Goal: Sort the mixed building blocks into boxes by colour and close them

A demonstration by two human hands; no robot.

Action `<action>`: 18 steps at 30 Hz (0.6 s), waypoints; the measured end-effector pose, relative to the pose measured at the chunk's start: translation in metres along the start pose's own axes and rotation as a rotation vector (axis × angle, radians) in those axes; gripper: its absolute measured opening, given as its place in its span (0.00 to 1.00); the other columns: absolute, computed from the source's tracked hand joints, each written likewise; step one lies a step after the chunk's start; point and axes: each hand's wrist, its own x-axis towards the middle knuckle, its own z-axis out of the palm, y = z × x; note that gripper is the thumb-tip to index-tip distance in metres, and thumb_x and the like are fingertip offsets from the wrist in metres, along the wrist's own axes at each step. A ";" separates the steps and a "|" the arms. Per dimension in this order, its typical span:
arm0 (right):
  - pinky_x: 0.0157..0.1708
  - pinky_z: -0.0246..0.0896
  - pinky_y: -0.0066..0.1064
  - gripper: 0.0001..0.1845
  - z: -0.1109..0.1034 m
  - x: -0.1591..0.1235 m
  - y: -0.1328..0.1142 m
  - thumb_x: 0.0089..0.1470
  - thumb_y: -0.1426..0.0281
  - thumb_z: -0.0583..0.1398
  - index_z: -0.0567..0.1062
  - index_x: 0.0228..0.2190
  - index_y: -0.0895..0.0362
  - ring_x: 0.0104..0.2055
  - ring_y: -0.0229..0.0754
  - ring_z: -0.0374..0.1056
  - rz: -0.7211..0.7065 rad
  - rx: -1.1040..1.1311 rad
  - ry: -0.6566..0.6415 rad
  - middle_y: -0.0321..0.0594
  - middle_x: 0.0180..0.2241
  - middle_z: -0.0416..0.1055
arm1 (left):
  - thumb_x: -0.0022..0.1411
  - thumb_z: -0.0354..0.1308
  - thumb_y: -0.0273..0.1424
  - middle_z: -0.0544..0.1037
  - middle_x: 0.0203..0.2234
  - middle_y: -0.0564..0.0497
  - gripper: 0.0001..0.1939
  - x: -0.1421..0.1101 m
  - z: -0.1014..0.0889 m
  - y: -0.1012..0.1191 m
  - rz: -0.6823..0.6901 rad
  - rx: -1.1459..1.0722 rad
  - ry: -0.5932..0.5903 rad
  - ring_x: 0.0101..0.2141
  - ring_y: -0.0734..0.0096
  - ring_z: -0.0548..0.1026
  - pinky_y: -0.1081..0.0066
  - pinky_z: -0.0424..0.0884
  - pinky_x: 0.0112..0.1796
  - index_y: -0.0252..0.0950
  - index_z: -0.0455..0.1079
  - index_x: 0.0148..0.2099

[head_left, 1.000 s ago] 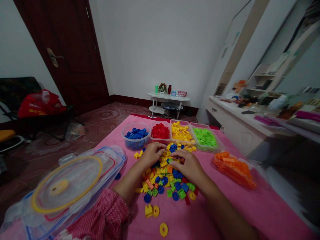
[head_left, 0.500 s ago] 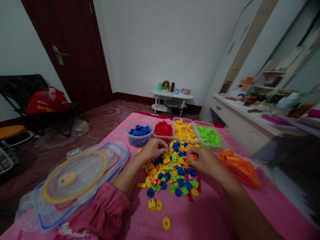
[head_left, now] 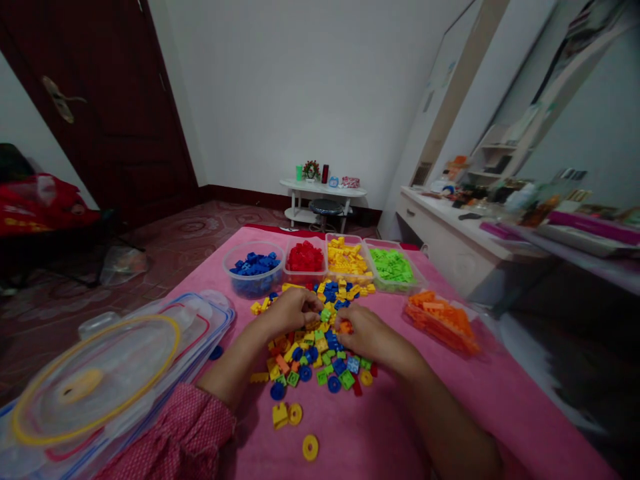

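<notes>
A mixed pile of toy building bricks (head_left: 320,343) in yellow, blue, green and orange lies mid-table. My left hand (head_left: 293,312) is over the pile's left side, fingers curled together at the tips; what they hold, if anything, is hidden. On the right side of the pile, my right hand (head_left: 367,331) is closed around an orange brick (head_left: 345,327). A green brick (head_left: 326,315) lies between the two hands. Behind the pile stand tubs of blue bricks (head_left: 255,265), red bricks (head_left: 305,257), yellow bricks (head_left: 345,257) and green bricks (head_left: 391,265).
An orange-brick container (head_left: 443,323) sits on the right of the pink cloth (head_left: 380,427). Stacked clear lids (head_left: 125,373) cover the table's left side. Loose yellow rings (head_left: 310,448) lie near the front. Beyond the table are a white stand (head_left: 323,191) and a dresser (head_left: 450,233).
My right hand moved out to the right side of the pile with orange between its fingers, then back nearer my left hand. My left hand stayed over the pile. The camera view shifted.
</notes>
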 end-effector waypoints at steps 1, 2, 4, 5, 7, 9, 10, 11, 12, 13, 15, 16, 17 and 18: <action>0.33 0.56 0.26 0.09 0.000 0.000 -0.002 0.43 0.77 0.57 0.76 0.27 0.56 0.32 0.39 0.67 0.005 0.011 0.002 0.38 0.29 0.73 | 0.50 0.59 0.27 0.79 0.30 0.51 0.09 0.000 0.000 0.000 0.001 -0.001 -0.001 0.29 0.72 0.74 0.77 0.66 0.30 0.33 0.76 0.36; 0.32 0.56 0.26 0.08 0.000 0.001 -0.002 0.43 0.77 0.57 0.76 0.25 0.57 0.31 0.38 0.67 0.016 0.044 0.000 0.37 0.28 0.73 | 0.50 0.59 0.27 0.79 0.29 0.51 0.09 0.000 0.000 0.000 0.001 -0.005 -0.001 0.28 0.73 0.74 0.77 0.66 0.29 0.33 0.76 0.36; 0.29 0.57 0.25 0.07 -0.002 0.002 -0.001 0.43 0.76 0.57 0.75 0.24 0.57 0.29 0.37 0.67 0.044 0.193 -0.014 0.36 0.26 0.73 | 0.52 0.58 0.27 0.79 0.28 0.52 0.09 0.001 0.000 0.000 -0.001 -0.003 -0.002 0.27 0.73 0.73 0.77 0.64 0.28 0.33 0.76 0.36; 0.28 0.57 0.25 0.05 -0.004 0.003 0.002 0.44 0.75 0.58 0.75 0.24 0.57 0.28 0.37 0.67 0.057 0.296 -0.017 0.36 0.25 0.73 | 0.52 0.58 0.28 0.78 0.27 0.52 0.09 0.001 0.000 0.000 -0.002 0.003 -0.001 0.26 0.74 0.73 0.77 0.64 0.27 0.33 0.76 0.36; 0.24 0.56 0.24 0.06 -0.009 0.004 0.007 0.46 0.70 0.59 0.76 0.27 0.58 0.25 0.36 0.66 0.084 0.505 -0.009 0.36 0.24 0.73 | 0.53 0.58 0.28 0.78 0.27 0.52 0.08 0.002 0.001 -0.001 -0.006 0.021 0.005 0.26 0.74 0.72 0.77 0.63 0.27 0.34 0.76 0.36; 0.20 0.53 0.23 0.11 -0.015 0.004 0.013 0.50 0.64 0.58 0.75 0.29 0.59 0.20 0.34 0.62 0.120 0.641 0.000 0.34 0.19 0.69 | 0.53 0.58 0.29 0.78 0.28 0.52 0.08 0.002 0.001 -0.001 -0.011 0.035 0.014 0.26 0.74 0.72 0.77 0.62 0.27 0.34 0.76 0.36; 0.19 0.51 0.23 0.13 -0.020 0.004 0.015 0.50 0.62 0.57 0.74 0.28 0.59 0.18 0.33 0.59 0.137 0.672 0.002 0.32 0.17 0.66 | 0.53 0.58 0.29 0.78 0.28 0.52 0.08 0.002 0.001 -0.001 -0.015 0.040 0.018 0.26 0.74 0.72 0.77 0.62 0.27 0.34 0.76 0.36; 0.18 0.50 0.23 0.15 -0.026 0.003 0.018 0.50 0.60 0.57 0.74 0.28 0.59 0.16 0.32 0.57 0.154 0.684 0.014 0.31 0.15 0.64 | 0.53 0.58 0.29 0.78 0.28 0.51 0.08 0.002 0.001 0.000 -0.017 0.046 0.019 0.27 0.74 0.72 0.77 0.62 0.27 0.34 0.76 0.36; 0.17 0.49 0.23 0.16 -0.033 0.001 0.020 0.50 0.58 0.58 0.74 0.27 0.59 0.16 0.32 0.57 0.165 0.679 0.043 0.31 0.15 0.63 | 0.54 0.57 0.29 0.78 0.28 0.51 0.09 0.001 0.001 0.000 -0.019 0.052 0.020 0.27 0.74 0.72 0.77 0.62 0.27 0.34 0.76 0.36; 0.18 0.49 0.23 0.16 -0.042 -0.001 0.024 0.49 0.57 0.58 0.74 0.27 0.59 0.16 0.32 0.57 0.174 0.657 0.085 0.32 0.15 0.63 | 0.54 0.57 0.29 0.78 0.28 0.51 0.09 0.001 0.000 0.001 -0.021 0.059 0.017 0.26 0.74 0.71 0.77 0.62 0.27 0.34 0.76 0.36; 0.19 0.52 0.25 0.16 -0.062 -0.007 0.034 0.47 0.58 0.59 0.75 0.27 0.58 0.19 0.34 0.60 0.206 0.553 0.208 0.35 0.18 0.68 | 0.54 0.57 0.29 0.78 0.27 0.52 0.09 0.000 -0.001 0.002 -0.021 0.070 0.004 0.25 0.75 0.70 0.77 0.61 0.27 0.34 0.76 0.36; 0.21 0.53 0.26 0.15 -0.073 -0.011 0.041 0.47 0.59 0.58 0.76 0.28 0.58 0.21 0.36 0.62 0.242 0.458 0.285 0.37 0.20 0.70 | 0.54 0.57 0.29 0.77 0.27 0.52 0.08 0.000 -0.002 0.002 -0.018 0.075 -0.001 0.25 0.75 0.70 0.77 0.61 0.27 0.34 0.76 0.36; 0.23 0.55 0.27 0.14 -0.085 -0.017 0.049 0.47 0.60 0.58 0.76 0.28 0.57 0.23 0.38 0.64 0.291 0.334 0.366 0.39 0.22 0.72 | 0.54 0.57 0.29 0.77 0.27 0.52 0.08 0.000 -0.002 0.002 -0.014 0.079 -0.002 0.25 0.75 0.70 0.77 0.61 0.27 0.34 0.76 0.35; 0.25 0.56 0.29 0.13 -0.095 -0.023 0.059 0.48 0.61 0.58 0.77 0.28 0.57 0.26 0.41 0.66 0.356 0.188 0.446 0.41 0.24 0.73 | 0.54 0.57 0.29 0.77 0.27 0.52 0.08 0.000 -0.002 0.002 -0.012 0.081 -0.001 0.25 0.75 0.70 0.77 0.61 0.27 0.34 0.76 0.35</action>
